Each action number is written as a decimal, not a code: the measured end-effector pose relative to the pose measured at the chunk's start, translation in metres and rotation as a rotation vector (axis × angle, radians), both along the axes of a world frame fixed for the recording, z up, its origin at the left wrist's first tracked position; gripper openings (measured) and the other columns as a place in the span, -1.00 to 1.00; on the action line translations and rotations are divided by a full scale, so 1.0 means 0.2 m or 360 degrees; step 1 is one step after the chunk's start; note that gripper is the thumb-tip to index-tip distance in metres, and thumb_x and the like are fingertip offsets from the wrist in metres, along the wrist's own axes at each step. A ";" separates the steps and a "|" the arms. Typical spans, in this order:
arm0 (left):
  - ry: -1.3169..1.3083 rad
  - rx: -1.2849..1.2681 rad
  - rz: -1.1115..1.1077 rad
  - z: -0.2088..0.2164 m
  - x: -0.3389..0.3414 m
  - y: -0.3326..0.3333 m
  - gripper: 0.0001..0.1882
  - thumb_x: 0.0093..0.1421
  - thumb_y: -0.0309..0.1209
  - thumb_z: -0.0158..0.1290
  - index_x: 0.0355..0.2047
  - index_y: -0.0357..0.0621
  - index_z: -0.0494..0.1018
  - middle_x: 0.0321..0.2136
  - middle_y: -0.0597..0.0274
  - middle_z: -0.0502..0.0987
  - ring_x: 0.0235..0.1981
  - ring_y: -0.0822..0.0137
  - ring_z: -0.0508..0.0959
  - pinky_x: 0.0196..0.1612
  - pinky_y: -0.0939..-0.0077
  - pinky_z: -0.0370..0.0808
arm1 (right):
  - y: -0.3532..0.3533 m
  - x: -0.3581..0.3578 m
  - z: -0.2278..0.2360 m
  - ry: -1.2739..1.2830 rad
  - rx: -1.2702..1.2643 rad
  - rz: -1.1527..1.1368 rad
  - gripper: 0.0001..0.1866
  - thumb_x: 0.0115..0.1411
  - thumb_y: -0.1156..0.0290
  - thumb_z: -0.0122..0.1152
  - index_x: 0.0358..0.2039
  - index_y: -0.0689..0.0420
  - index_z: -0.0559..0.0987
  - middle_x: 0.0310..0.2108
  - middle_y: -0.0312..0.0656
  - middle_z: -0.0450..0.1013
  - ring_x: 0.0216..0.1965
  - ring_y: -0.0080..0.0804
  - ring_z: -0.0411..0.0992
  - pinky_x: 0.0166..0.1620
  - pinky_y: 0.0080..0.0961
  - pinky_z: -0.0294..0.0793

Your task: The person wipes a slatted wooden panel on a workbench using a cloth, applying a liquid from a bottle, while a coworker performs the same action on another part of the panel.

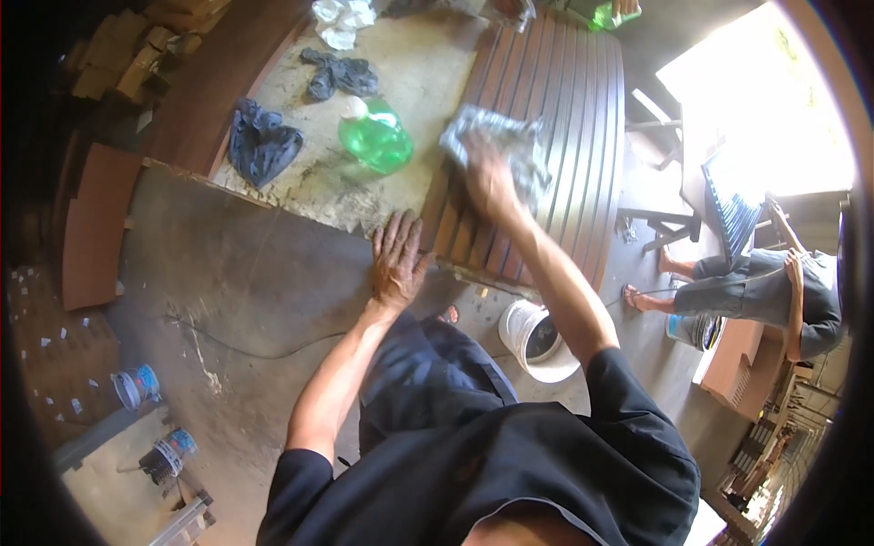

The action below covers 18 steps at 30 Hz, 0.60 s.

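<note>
Black shirt (pixel 510 473) is filling the near edge, dark trousers (pixel 428 373) showing past it. Left hand (pixel 397 264) is resting at the near edge of a worn table (pixel 428 82), fingers slightly spread, holding nothing. Right hand (pixel 492 182) is lying on a bunched pale patterned cloth (pixel 528 150); fingertips are hiding in the folds, so can't tell if they're pinching or flat. Cloth is sitting on the left part of a brown slatted panel (pixel 583 118), which is lying on the table's right side.

Reading the step as wiping the panel. My take on doing it well: running strokes along the slats, working a folded edge into the grooves, keeping pressure even, turning to a fresh fold once one is dirty. Left hand is bracing usefully off the panel. Watching the glare for streaks should help; loose cloth corners could be snagging on slat edges.

Counts, near to far:
- white bucket (pixel 537 341): one, standing on the floor
- green bottle (pixel 375 141) with white cap: one, sitting on the table
- dark crumpled cloths (pixel 262 141): two, lying left of it
- white crumpled wad (pixel 342 20): one, lying beyond
- bluish buckets: three, one (pixel 696 329) sitting near a co-worker (pixel 774 282), two (pixel 137 387) at left
- second green bottle (pixel 605 15): one, showing past the panel's far end
- slats: glare is blocking a sure count
</note>
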<state>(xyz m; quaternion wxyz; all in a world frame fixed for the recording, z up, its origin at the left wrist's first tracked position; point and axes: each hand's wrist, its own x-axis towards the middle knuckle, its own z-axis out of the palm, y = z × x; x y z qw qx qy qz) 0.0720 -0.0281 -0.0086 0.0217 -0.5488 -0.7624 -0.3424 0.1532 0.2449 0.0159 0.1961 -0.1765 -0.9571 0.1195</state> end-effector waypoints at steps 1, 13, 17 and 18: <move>-0.0008 0.0007 0.0009 -0.02 0.00 -0.04 -0.31 0.50 -0.01 0.01 0.40 -0.31 0.37 0.44 -0.14 0.36 0.51 -0.20 0.25 0.47 -0.21 0.12 | -0.15 0.05 -0.03 -0.0094 -0.0042 0.0099 -0.32 0.25 0.49 0.06 0.42 0.31 0.37 0.48 0.22 0.24 0.52 0.14 0.17 0.53 0.05 0.17; 0.0026 -0.0032 -0.0066 0.03 -0.01 0.01 -0.31 0.50 -0.02 0.00 0.43 -0.28 0.35 0.47 -0.08 0.33 0.51 -0.18 0.25 0.49 -0.21 0.08 | 0.34 -0.11 0.05 -0.0030 -0.0031 -0.0285 -0.32 0.36 0.37 0.14 0.46 0.28 0.33 0.51 0.18 0.22 0.57 0.15 0.10 0.55 0.09 0.14; -0.0261 -0.0174 0.0045 0.18 0.02 -0.07 -0.34 0.46 -0.15 0.06 0.40 -0.38 0.34 0.43 -0.21 0.36 0.50 -0.24 0.25 0.51 -0.17 0.12 | -0.15 0.17 -0.03 -0.0203 -0.0142 -0.0098 -0.23 0.27 0.38 0.17 0.50 0.21 0.30 0.56 0.13 0.14 0.61 0.09 0.01 0.57 0.15 0.05; -0.0292 -0.0199 0.0063 0.21 0.02 -0.06 -0.35 0.46 -0.18 0.06 0.40 -0.41 0.34 0.42 -0.25 0.37 0.50 -0.25 0.25 0.52 -0.15 0.13 | -0.32 0.29 0.00 -0.0282 -0.0173 -0.0021 -0.21 0.26 0.38 0.19 0.52 0.19 0.29 0.57 0.09 0.13 0.62 0.06 0.01 0.57 0.17 0.04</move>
